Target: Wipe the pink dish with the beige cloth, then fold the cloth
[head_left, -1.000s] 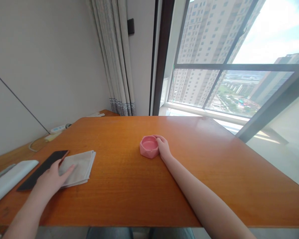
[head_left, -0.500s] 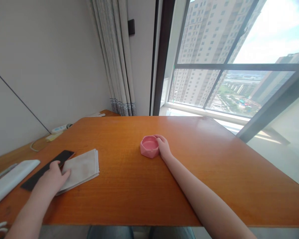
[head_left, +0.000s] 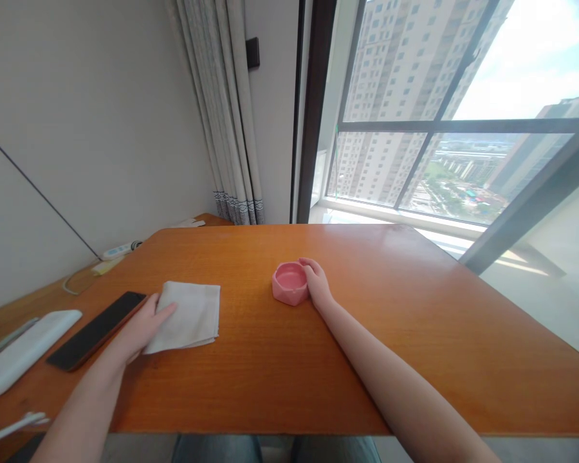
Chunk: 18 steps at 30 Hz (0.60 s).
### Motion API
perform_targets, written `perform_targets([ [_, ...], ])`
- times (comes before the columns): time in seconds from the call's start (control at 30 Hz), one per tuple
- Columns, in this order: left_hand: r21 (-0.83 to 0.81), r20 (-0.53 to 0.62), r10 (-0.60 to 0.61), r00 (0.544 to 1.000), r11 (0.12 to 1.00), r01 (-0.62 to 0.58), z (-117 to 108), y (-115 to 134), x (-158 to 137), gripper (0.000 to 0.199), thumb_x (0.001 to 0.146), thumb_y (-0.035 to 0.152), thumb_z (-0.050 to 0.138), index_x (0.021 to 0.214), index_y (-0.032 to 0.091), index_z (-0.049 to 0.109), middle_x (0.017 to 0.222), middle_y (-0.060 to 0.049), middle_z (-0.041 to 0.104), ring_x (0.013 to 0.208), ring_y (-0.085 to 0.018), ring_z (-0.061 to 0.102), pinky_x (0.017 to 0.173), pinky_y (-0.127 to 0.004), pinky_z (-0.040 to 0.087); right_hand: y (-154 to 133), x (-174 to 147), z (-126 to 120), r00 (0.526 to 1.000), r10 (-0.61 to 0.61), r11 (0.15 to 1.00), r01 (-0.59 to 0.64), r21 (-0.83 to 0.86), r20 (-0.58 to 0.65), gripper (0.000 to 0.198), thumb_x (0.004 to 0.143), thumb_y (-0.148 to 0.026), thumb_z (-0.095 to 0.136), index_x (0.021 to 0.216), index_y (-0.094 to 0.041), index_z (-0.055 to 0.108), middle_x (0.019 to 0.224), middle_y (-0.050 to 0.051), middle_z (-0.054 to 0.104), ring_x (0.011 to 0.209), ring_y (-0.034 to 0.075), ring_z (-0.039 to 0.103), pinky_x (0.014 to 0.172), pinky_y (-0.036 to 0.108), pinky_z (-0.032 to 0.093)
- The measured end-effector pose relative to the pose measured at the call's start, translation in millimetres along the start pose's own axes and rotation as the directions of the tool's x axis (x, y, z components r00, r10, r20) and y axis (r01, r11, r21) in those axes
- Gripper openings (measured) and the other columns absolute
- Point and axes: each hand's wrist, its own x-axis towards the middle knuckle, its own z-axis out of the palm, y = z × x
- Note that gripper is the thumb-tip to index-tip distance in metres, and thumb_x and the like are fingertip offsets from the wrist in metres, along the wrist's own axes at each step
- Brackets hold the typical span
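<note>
My left hand (head_left: 149,321) grips the left edge of a folded pale cloth (head_left: 190,315), thumb on top and fingers tucked underneath. The cloth is held just above or on the wooden table; I cannot tell which. A black phone-like slab (head_left: 96,331) lies flat to the left of that hand. Near the table's middle stands a pink faceted ashtray (head_left: 290,284) with a shallow round hollow. My right hand (head_left: 316,283) is closed around its right side, thumb at the rim, other fingers mostly hidden behind it.
A long white case-like object (head_left: 31,350) lies at the left edge of the wooden table (head_left: 280,373). White cord ends (head_left: 29,421) show at the lower left. A power strip (head_left: 118,251) lies by the wall. Behind the table are a grey curtain (head_left: 231,128) and a large window.
My left hand has moved right with the folded cloth, away from the black slab, which now shows whole. My right hand and the ashtray have stayed in place.
</note>
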Motion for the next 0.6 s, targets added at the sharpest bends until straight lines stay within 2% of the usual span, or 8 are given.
perform_targets([
  [0.1, -0.472, 0.239, 0.090, 0.967, 0.881, 0.035, 17.4, 47.9, -10.6, 0.053, 0.072, 0.046, 0.063, 0.116, 0.019, 0.051, 0.108, -0.007, 0.068, 0.086, -0.022, 0.067, 0.068, -0.031, 0.056, -18.6, -7.6, -3.6, 0.982, -0.188, 0.982, 0.187, -0.022, -0.028, 0.035, 0.078, -0.037, 0.052, 0.105, -0.019, 0.062, 0.118, 0.009, 0.062, 0.115, 0.024, 0.054, 0.104, 0.041, 0.037],
  [0.17, -0.665, 0.351, 0.165, 0.922, 0.737, 0.121, 33.2, 83.1, -16.1, 0.051, 0.071, 0.043, 0.065, 0.113, 0.017, 0.054, 0.098, -0.009, 0.070, 0.080, -0.023, 0.068, 0.064, -0.031, 0.055, -35.1, -13.6, -5.3, 0.958, -0.275, 0.961, 0.270, 0.065, 0.081, 0.040, 0.081, -0.046, 0.053, 0.111, -0.020, 0.060, 0.114, 0.009, 0.064, 0.110, 0.023, 0.057, 0.101, 0.041, 0.040],
  [0.23, -0.766, 0.433, 0.254, 0.865, 0.610, 0.204, 53.0, 115.9, -20.4, 0.047, 0.070, 0.043, 0.066, 0.107, 0.014, 0.058, 0.090, -0.011, 0.070, 0.078, -0.024, 0.067, 0.065, -0.032, 0.055, -52.0, -18.9, -5.9, 0.934, -0.228, 0.956, 0.161, 0.246, 0.275, 0.053, 0.081, -0.060, 0.049, 0.115, -0.020, 0.058, 0.104, 0.009, 0.067, 0.099, 0.023, 0.062, 0.092, 0.041, 0.047],
  [0.3, -0.804, 0.456, 0.326, 0.828, 0.550, 0.226, 75.0, 142.7, -23.7, 0.045, 0.070, 0.044, 0.067, 0.100, 0.012, 0.059, 0.085, -0.012, 0.070, 0.078, -0.024, 0.066, 0.067, -0.033, 0.054, -66.9, -22.4, -7.3, 0.862, -0.097, 0.931, -0.098, 0.350, 0.498, 0.065, 0.080, -0.072, 0.040, 0.115, -0.020, 0.058, 0.099, 0.009, 0.069, 0.095, 0.024, 0.064, 0.085, 0.041, 0.052],
  [0.37, -0.818, 0.393, 0.391, 0.832, 0.562, 0.122, 95.4, 161.3, -26.5, 0.044, 0.068, 0.043, 0.068, 0.099, 0.013, 0.058, 0.087, -0.010, 0.069, 0.081, -0.023, 0.065, 0.072, -0.033, 0.052, -78.5, -23.8, -11.9, 0.770, 0.043, 0.884, -0.327, 0.335, 0.637, 0.071, 0.079, -0.077, 0.030, 0.110, -0.020, 0.060, 0.099, 0.009, 0.069, 0.098, 0.025, 0.064, 0.083, 0.041, 0.053],
  [0.43, -0.758, 0.222, 0.422, 0.879, 0.642, -0.117, 111.0, 172.1, -28.8, 0.039, 0.066, 0.039, 0.071, 0.094, 0.016, 0.055, 0.087, -0.005, 0.066, 0.083, -0.021, 0.063, 0.074, -0.032, 0.049, -85.9, -23.8, -19.6, 0.722, 0.150, 0.837, -0.456, 0.302, 0.676, 0.072, 0.080, -0.078, 0.026, 0.107, -0.021, 0.061, 0.099, 0.010, 0.070, 0.100, 0.025, 0.064, 0.083, 0.041, 0.054],
  [0.5, -0.615, 0.050, 0.449, 0.892, 0.717, -0.327, 121.0, 176.8, -30.1, 0.032, 0.066, 0.034, 0.070, 0.087, 0.018, 0.051, 0.083, 0.000, 0.062, 0.081, -0.019, 0.060, 0.075, -0.030, 0.046, -88.6, -23.1, -27.2, 0.708, 0.221, 0.812, -0.515, 0.276, 0.670, 0.067, 0.081, -0.075, 0.032, 0.104, -0.020, 0.062, 0.098, 0.010, 0.070, 0.099, 0.025, 0.065, 0.083, 0.042, 0.054],
  [0.6, -0.509, -0.042, 0.489, 0.871, 0.740, -0.440, 131.0, 175.3, -27.4, 0.027, 0.069, 0.031, 0.066, 0.084, 0.020, 0.046, 0.080, 0.002, 0.057, 0.079, -0.017, 0.057, 0.074, -0.029, 0.044, -85.4, -21.1, -31.0, 0.742, 0.291, 0.834, -0.506, 0.219, 0.604, 0.043, 0.078, -0.054, 0.061, 0.102, -0.018, 0.063, 0.099, 0.011, 0.071, 0.095, 0.025, 0.066, 0.086, 0.041, 0.053],
])
